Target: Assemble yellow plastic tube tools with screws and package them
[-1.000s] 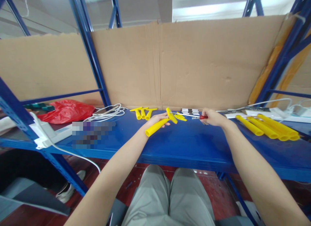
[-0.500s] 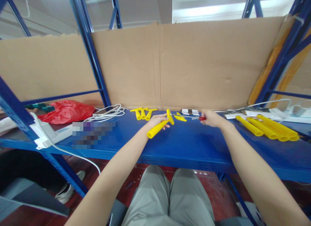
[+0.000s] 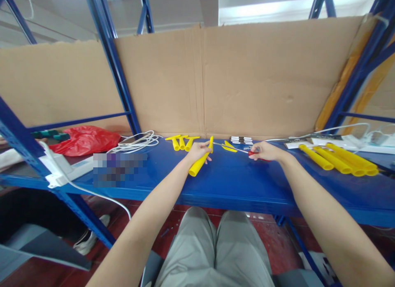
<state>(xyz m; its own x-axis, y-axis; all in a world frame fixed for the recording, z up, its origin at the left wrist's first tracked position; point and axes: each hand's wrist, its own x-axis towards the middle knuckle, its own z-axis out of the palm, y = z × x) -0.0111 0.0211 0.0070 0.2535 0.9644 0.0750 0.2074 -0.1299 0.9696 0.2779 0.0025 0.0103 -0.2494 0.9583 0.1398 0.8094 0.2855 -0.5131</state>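
My left hand (image 3: 199, 152) is closed around a yellow tube with a flat crosspiece (image 3: 198, 167), its open end tilted toward me. In my right hand (image 3: 261, 150) is a screwdriver (image 3: 250, 153) with a red handle and a long thin shaft. The shaft points left, and its tip is at the crosspiece; whether it sits in a screw is too small to tell. Behind the shaft lie loose flat yellow pieces (image 3: 229, 146). Several yellow tubes with crosspieces (image 3: 182, 144) rest at the back, left of my left hand.
Plain yellow tubes (image 3: 338, 160) lie on the blue shelf (image 3: 237, 184) at right. Small white-and-black packs (image 3: 241, 140) sit by the cardboard wall (image 3: 247, 81). A red plastic bag (image 3: 89, 141), white cable (image 3: 140, 142) and power strip (image 3: 74, 168) are at left. A person's shoe (image 3: 88, 241) shows below.
The crosspiece has turned to a steeper, narrower view in my left hand. My right hand has shifted slightly left, and the screwdriver handle now slants down toward the right.
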